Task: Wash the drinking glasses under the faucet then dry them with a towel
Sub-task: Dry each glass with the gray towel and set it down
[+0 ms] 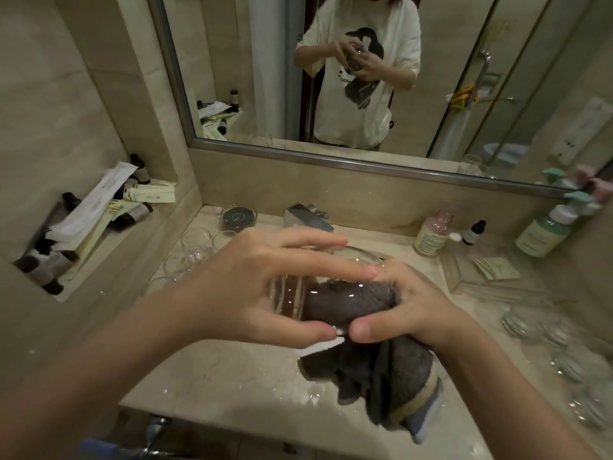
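Marble counter point(212, 370), glass point(292, 298) (towel-stuffed point(351, 302)) between hands

Reflected in the mirror point(331, 78) at the far wall, the white T-shirt point(365, 104) carries small dark letters that seem to read "TUOB", the rest hidden by the print. Labels on the bottles point(431, 239) at far right are too blurred to read.

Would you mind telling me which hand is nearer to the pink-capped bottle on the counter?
Right. The right hand, gripping the grey towel, is below-left of the pink-capped bottle; the left hand, holding the glass, is farther left.
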Demonstrator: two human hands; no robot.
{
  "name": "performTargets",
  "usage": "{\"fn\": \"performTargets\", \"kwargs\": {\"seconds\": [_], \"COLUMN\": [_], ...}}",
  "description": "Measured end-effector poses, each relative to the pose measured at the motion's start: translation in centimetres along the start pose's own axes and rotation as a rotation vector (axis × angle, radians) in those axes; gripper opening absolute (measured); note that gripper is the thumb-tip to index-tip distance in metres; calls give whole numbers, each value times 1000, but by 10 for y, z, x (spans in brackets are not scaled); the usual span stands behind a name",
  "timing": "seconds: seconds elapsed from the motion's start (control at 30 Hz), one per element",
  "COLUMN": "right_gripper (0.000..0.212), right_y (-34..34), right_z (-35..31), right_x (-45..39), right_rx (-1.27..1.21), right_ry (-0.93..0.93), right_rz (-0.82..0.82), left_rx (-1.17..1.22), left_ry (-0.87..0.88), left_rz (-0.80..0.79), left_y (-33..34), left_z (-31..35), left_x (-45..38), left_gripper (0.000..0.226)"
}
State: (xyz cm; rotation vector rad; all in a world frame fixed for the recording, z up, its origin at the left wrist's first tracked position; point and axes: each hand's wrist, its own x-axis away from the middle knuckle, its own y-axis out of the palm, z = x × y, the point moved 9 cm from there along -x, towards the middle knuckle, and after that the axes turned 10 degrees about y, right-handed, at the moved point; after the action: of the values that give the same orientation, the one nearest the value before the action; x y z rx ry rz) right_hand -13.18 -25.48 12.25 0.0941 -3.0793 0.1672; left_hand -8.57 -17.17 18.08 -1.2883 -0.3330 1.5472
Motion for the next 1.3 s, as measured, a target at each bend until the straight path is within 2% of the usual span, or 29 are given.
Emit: {"fn": "performTargets", "kwargs": {"seconds": [0.07, 0.13, 0.2, 0.27, 0.33, 0.4, 0.43, 0.47, 0.5, 0.57, 0.63, 0.67, 0.8, 0.83, 0.9, 1.0, 1.03, 1.1, 1.17, 1.23, 1.3], "right_gripper": [14, 10, 13, 22, 26, 15, 15, 22, 24, 14, 13, 13, 22, 17, 13, 19, 18, 17, 21, 25, 32], "right_y": [5, 7, 3, -3, -10, -12, -10, -6, -2, 4, 3, 1, -4, -4, 1, 13, 12, 6, 2, -2, -1], "right_z": [-8, -16, -20, -16, -10, -3, -3, -5, -7, -14, -18, -19, -6, -2, -4, -19, -23, -26, -19, -9, -1], "right_x": [1, 2, 1, 3, 5, 7, 7, 7, 6, 5, 4, 4, 1, 1, 0, 1, 1, -1, -4, -6, -6], "right_rx": [57, 114, 171, 115, 1, -97, -113, -102, -78, -1, 128, 165, 18, -31, -44, 122, 210, 323, 199, 43, 7], "right_ry": [-18, -51, -66, -46, -16, -10, -19, -26, -35, -42, -49, -55, 15, 22, -9, -55, -72, -86, -39, 11, 45], "right_rz": [-20, -43, -34, -34, -13, -17, -29, -48, -68, -92, -48, -39, -55, -55, -69, -107, -80, -27, -47, -44, -28], "left_rx": [270, 651, 816, 657, 291, -25, -27, 70, 284, 722, 836, 790, 99, 20, 175, 790, 867, 762, 322, -27, 16], "left_ry": [-155, -370, -500, -422, -196, 15, 11, -51, -160, -383, -472, -444, -40, 20, -48, -366, -418, -387, -184, 42, 22], "left_rz": [31, 57, 103, 132, 65, -19, -24, -13, 16, 68, 103, 106, -8, -23, 4, 91, 119, 166, 158, 69, 27], "left_y": [2, 15, 26, 19, 7, 7, 7, 8, 9, 22, 27, 24, 4, 3, 4, 20, 24, 17, -2, -6, -5], "left_z": [-14, -29, -39, -34, -14, 4, 3, -4, -14, -32, -41, -38, -7, -3, -12, -38, -42, -39, -24, -3, -7], "left_x": [2, 9, 15, 12, 4, 0, 1, 2, 3, 10, 16, 15, 7, 7, 8, 18, 23, 22, 15, 8, 6], "left_gripper": [58, 58, 56, 57, 61, 60, 59, 58, 56, 54, 54, 55, 60, 59, 57, 56, 55, 57, 59, 58, 55]}}
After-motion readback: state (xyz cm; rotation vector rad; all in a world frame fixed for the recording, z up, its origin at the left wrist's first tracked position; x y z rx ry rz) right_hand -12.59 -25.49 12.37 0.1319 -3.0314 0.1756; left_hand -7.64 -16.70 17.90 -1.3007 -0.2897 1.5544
